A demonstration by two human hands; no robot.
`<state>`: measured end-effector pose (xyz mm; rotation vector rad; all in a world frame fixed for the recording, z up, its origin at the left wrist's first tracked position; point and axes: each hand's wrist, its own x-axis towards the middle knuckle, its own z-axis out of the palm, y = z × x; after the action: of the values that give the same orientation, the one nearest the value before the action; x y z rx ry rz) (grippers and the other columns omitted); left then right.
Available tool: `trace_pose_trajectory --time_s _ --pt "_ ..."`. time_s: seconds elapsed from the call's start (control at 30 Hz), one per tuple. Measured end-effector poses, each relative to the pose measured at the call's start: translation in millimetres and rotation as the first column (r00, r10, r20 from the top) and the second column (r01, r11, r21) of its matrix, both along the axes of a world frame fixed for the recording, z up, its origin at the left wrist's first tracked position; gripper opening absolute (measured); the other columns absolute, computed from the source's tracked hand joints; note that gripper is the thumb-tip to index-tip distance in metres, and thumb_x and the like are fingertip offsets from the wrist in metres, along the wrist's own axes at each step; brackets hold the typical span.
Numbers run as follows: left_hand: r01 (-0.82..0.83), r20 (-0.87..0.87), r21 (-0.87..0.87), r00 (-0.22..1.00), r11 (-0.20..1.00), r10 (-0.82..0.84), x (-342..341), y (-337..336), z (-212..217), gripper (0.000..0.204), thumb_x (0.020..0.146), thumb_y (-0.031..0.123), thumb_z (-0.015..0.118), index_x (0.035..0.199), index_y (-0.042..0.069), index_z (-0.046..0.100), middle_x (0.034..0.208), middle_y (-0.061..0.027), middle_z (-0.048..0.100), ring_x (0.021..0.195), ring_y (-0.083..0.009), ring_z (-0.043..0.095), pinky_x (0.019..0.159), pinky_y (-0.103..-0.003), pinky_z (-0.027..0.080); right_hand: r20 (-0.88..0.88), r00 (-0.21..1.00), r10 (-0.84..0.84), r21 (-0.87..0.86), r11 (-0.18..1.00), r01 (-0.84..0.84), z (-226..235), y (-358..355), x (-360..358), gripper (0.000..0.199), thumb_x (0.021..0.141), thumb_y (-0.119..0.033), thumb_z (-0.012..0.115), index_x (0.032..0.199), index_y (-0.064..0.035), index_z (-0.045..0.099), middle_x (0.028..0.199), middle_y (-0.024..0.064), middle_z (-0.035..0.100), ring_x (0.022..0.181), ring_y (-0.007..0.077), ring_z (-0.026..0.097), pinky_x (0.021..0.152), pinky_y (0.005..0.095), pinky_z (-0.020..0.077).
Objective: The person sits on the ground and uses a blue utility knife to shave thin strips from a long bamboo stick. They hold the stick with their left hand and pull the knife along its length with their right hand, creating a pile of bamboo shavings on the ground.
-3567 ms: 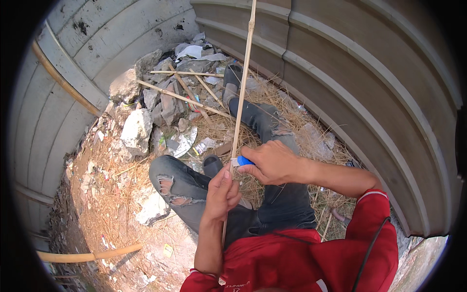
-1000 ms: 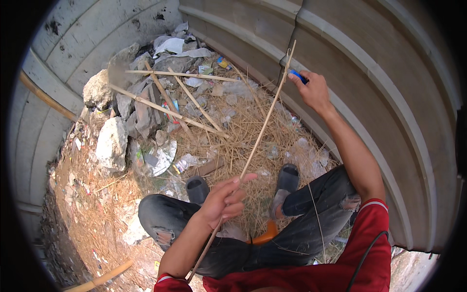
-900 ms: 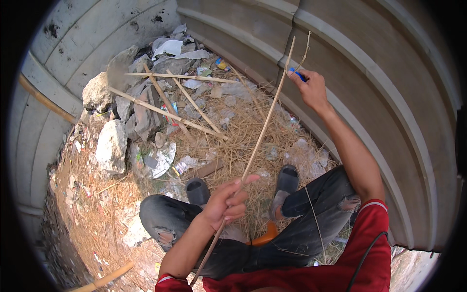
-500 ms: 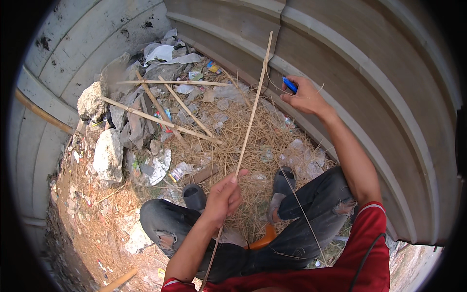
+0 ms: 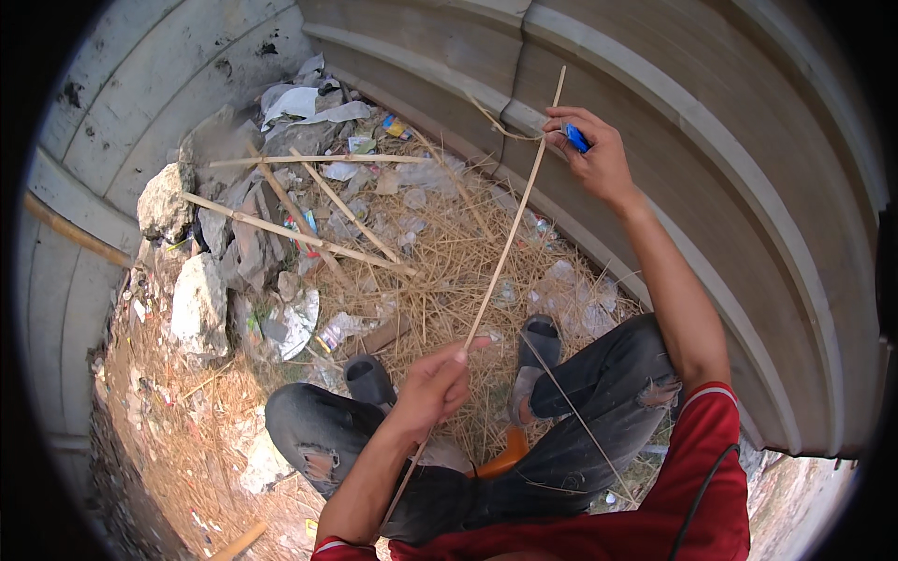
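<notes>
My left hand [image 5: 430, 391] is closed around a long, thin bamboo strip [image 5: 505, 247]. The strip slants up and away to the right, and its lower end runs back beside my left forearm. Close to its far end, my right hand [image 5: 601, 164] is closed on a blue-handled tool [image 5: 576, 139], with the fingers against the strip. Whatever blade the tool has is hidden. A thin, curled sliver [image 5: 488, 114] sticks out leftward where the right fingers meet the strip. Another thin strand [image 5: 580, 416] lies across my right leg.
Several bamboo sticks [image 5: 299, 226] lie over rubble and litter at the far left. Pale rocks [image 5: 199, 304] stand beside them. Straw-like shavings [image 5: 458, 243] cover the ground before my feet. A corrugated metal wall [image 5: 692, 178] rises close on the right. Something orange [image 5: 505, 453] shows beneath me.
My right hand has come back onto the strip near its far end, having been apart from it on the right. The strip's far tip has swung right. A curled sliver now shows there.
</notes>
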<state>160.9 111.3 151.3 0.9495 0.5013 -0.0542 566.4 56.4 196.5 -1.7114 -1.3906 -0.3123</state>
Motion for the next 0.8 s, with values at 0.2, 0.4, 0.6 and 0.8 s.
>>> trace_pose_trajectory --time_s 0.2,0.4,0.6,0.8 --pt "0.029 0.022 -0.038 0.999 0.999 -0.028 0 -5 5 0.047 0.113 0.032 0.046 0.149 0.003 0.053 0.063 0.0054 0.035 0.047 -0.0044 0.031 0.043 -0.022 0.024 -0.797 0.599 0.074 0.058 0.997 -0.045 7 -9 15 0.014 0.104 -0.019 0.063 0.102 -0.0063 0.070 0.097 0.0009 0.067 0.057 0.0079 0.051 0.059 0.0260 0.0452" --pt "0.019 0.032 -0.004 0.999 1.000 -0.019 0 -5 0 0.044 0.112 0.028 0.049 0.148 0.003 0.055 0.061 0.0052 0.038 0.045 -0.0048 0.034 0.042 -0.022 0.026 -0.908 0.226 0.354 0.356 0.934 -0.032 11 -8 18 0.012 0.109 -0.016 0.050 0.100 -0.0101 0.055 0.092 -0.0013 0.058 0.051 0.0035 0.034 0.052 0.0232 0.0363" --pt "0.038 0.053 0.072 0.998 0.997 -0.042 0 5 2 0.042 0.112 0.025 0.050 0.146 0.002 0.056 0.059 0.0053 0.038 0.041 -0.0052 0.033 0.041 -0.022 0.026 -0.790 -0.226 0.569 0.598 0.798 -0.080 6 -13 39 0.014 0.111 -0.018 0.047 0.101 -0.0090 0.053 0.085 -0.0018 0.056 0.049 0.0048 0.035 0.051 0.0236 0.0337" --pt "-0.358 0.102 0.061 0.931 0.932 0.351 4 45 -4 0.043 0.113 0.028 0.049 0.146 0.002 0.056 0.059 0.0055 0.038 0.041 -0.0040 0.032 0.040 -0.021 0.027 -0.922 -0.099 0.373 0.386 0.895 -0.223 8 -27 35 0.018 0.109 -0.023 0.053 0.103 -0.0061 0.056 0.067 -0.0035 0.051 0.044 0.0044 0.034 0.048 0.0243 0.0334"
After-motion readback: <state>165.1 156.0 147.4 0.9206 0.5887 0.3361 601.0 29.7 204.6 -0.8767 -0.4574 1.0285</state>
